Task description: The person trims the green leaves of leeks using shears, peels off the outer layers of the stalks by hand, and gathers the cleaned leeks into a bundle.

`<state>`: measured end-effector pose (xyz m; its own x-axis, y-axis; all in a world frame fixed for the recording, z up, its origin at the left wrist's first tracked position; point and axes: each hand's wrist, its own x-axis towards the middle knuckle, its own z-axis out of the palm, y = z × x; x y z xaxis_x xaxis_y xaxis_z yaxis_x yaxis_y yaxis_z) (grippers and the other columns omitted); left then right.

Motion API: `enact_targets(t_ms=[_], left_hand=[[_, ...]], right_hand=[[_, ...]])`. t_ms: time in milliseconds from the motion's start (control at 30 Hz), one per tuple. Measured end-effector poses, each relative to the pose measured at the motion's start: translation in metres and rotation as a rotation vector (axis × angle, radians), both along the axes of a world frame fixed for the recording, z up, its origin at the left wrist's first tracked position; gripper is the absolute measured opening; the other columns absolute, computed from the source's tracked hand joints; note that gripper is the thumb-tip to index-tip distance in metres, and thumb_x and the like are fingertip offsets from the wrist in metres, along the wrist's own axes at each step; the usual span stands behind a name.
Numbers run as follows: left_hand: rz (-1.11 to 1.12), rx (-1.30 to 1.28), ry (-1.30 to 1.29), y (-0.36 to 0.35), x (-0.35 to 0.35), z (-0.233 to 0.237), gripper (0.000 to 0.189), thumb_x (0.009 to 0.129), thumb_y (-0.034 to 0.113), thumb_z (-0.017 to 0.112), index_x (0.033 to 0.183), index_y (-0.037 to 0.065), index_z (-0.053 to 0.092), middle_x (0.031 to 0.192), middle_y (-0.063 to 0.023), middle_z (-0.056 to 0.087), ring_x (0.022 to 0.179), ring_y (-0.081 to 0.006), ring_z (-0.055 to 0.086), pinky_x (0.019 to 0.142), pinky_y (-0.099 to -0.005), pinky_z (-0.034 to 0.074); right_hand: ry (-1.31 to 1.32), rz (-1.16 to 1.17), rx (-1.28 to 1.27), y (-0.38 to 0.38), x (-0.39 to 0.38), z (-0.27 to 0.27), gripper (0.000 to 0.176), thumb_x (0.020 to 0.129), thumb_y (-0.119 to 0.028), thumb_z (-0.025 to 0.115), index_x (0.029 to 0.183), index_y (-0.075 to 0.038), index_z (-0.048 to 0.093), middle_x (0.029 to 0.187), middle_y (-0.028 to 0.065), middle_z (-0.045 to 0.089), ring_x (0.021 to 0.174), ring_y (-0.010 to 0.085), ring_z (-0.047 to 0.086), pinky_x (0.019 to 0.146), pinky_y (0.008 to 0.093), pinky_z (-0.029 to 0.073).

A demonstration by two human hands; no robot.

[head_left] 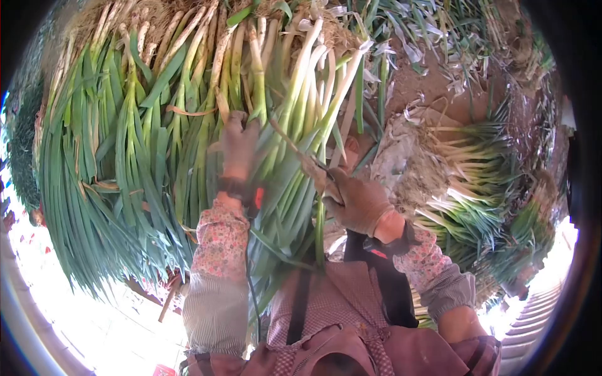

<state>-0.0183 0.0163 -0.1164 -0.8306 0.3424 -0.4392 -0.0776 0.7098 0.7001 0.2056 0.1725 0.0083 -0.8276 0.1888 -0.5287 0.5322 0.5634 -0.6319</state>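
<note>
My right hand [360, 200], in a brown glove, is closed around a narrow knife-like tool [307, 160]. Its thin end points up and left over the leaves. My left hand [240, 143], also gloved, rests among the leeks [135, 131] with its back to me; motion blur hides whether its fingers grip any stalk. Just right of that hand, a cluster of pale-stemmed leeks [304, 94] lies with roots up and green leaves running down towards my lap. The tool crosses these leaves partway down.
A broad heap of leeks fills the left side, roots at the back. To the right, a pile of smaller, white-stemmed plants [470, 182] lies beside a dirt-covered sheet [407, 166]. Loose leaf trimmings [433, 31] cover the ground at the back right.
</note>
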Motion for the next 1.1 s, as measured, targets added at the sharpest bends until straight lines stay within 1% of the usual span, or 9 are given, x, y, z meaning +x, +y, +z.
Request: enact_targets(t_ms=[167,233,333,400,433,533,567,1000,1100], left_hand=[[0.061,0.083,0.095,-0.006,0.013,0.029,0.034,0.082,0.021,0.072,0.102,-0.002,0.058,0.094,-0.0188,0.062,0.086,-0.0299,0.061,0.073,-0.0384,0.049],[-0.201,0.123,0.401,-0.016,0.025,0.050,0.024,0.086,0.016,0.068,0.097,-0.003,0.059,0.085,-0.0113,0.058,0.076,-0.0206,0.053,0.070,-0.0338,0.046],[-0.168,0.114,0.303,-0.021,0.031,0.059,0.019,0.090,0.015,0.064,0.095,-0.003,0.060,0.080,-0.0083,0.058,0.073,-0.0162,0.052,0.069,-0.0326,0.045],[0.105,0.133,0.027,-0.008,0.018,0.029,0.020,0.090,0.016,0.064,0.096,-0.003,0.060,0.080,-0.0100,0.059,0.072,-0.0180,0.053,0.068,-0.0346,0.046],[0.029,0.061,0.180,-0.005,0.011,0.015,0.024,0.089,0.017,0.064,0.098,-0.005,0.058,0.080,-0.0155,0.061,0.071,-0.0254,0.055,0.069,-0.0375,0.047],[-0.097,-0.176,0.080,-0.003,0.003,0.003,0.036,0.092,0.023,0.060,0.113,-0.006,0.058,0.106,-0.0279,0.067,0.101,-0.0444,0.063,0.089,-0.0452,0.048],[-0.046,-0.158,0.114,-0.001,0.005,0.003,0.037,0.093,0.023,0.058,0.115,-0.006,0.057,0.105,-0.0308,0.066,0.101,-0.0461,0.063,0.088,-0.0460,0.048],[-0.071,-0.239,0.180,0.004,0.005,-0.009,0.038,0.089,0.016,0.054,0.120,-0.006,0.051,0.105,-0.0334,0.064,0.103,-0.0491,0.061,0.088,-0.0518,0.047],[-0.095,-0.177,0.287,0.004,0.007,-0.018,0.037,0.087,0.014,0.057,0.121,-0.002,0.052,0.105,-0.0306,0.064,0.101,-0.0489,0.061,0.088,-0.0512,0.048]], right_hand=[[-0.114,-0.012,-0.038,0.003,-0.019,-0.006,0.041,0.088,-0.033,0.062,0.119,-0.010,0.050,0.080,0.0204,0.067,0.076,0.0441,0.066,0.067,0.0530,0.051],[-0.112,-0.010,0.003,0.007,-0.021,0.003,0.044,0.087,-0.033,0.063,0.122,-0.010,0.050,0.080,0.0201,0.067,0.076,0.0437,0.066,0.067,0.0527,0.052],[0.015,0.059,0.051,-0.001,-0.006,0.021,0.047,0.087,-0.035,0.063,0.125,-0.010,0.048,0.079,0.0199,0.068,0.075,0.0427,0.067,0.066,0.0521,0.052],[-0.026,0.082,0.088,-0.005,0.000,0.017,0.049,0.088,-0.036,0.063,0.126,-0.009,0.047,0.078,0.0200,0.068,0.074,0.0419,0.067,0.066,0.0517,0.052],[-0.046,0.062,0.056,-0.007,0.002,0.015,0.050,0.088,-0.036,0.062,0.126,-0.009,0.047,0.077,0.0201,0.067,0.074,0.0418,0.067,0.065,0.0517,0.052],[-0.057,0.034,0.037,-0.015,0.006,0.002,0.050,0.088,-0.038,0.062,0.126,-0.009,0.047,0.076,0.0205,0.067,0.073,0.0421,0.067,0.065,0.0516,0.052],[-0.024,0.051,0.078,-0.018,0.003,-0.003,0.050,0.088,-0.039,0.062,0.126,-0.009,0.047,0.077,0.0207,0.067,0.073,0.0424,0.067,0.064,0.0517,0.052],[0.033,0.057,0.287,0.003,-0.052,-0.018,0.046,0.090,-0.043,0.061,0.117,-0.007,0.052,0.085,0.0228,0.068,0.081,0.0452,0.066,0.073,0.0530,0.052],[-0.233,-0.021,0.147,0.016,-0.069,-0.038,0.048,0.090,-0.046,0.059,0.118,-0.008,0.053,0.089,0.0227,0.069,0.082,0.0437,0.067,0.075,0.0527,0.052]])
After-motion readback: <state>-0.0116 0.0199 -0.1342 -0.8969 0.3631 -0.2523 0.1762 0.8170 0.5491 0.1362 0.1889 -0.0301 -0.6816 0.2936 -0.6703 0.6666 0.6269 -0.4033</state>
